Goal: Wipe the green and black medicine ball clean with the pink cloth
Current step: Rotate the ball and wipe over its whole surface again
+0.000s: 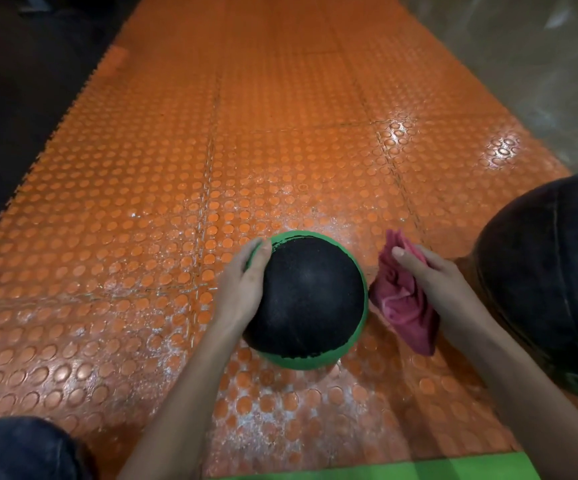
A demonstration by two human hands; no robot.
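While the left hand (246, 289) lies flat-fingered against the medicine ball (310, 299), the right hand (433, 285) grips the pink cloth (401, 303) just beside it.

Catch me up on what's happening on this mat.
A person bent over an orange studded floor mat is working on a green and black medicine ball. The left hand rests against the ball's left side, steadying it on the mat. The right hand grips a bunched pink cloth right beside the ball's right side; whether the cloth touches the ball cannot be told. The ball's black part faces up.
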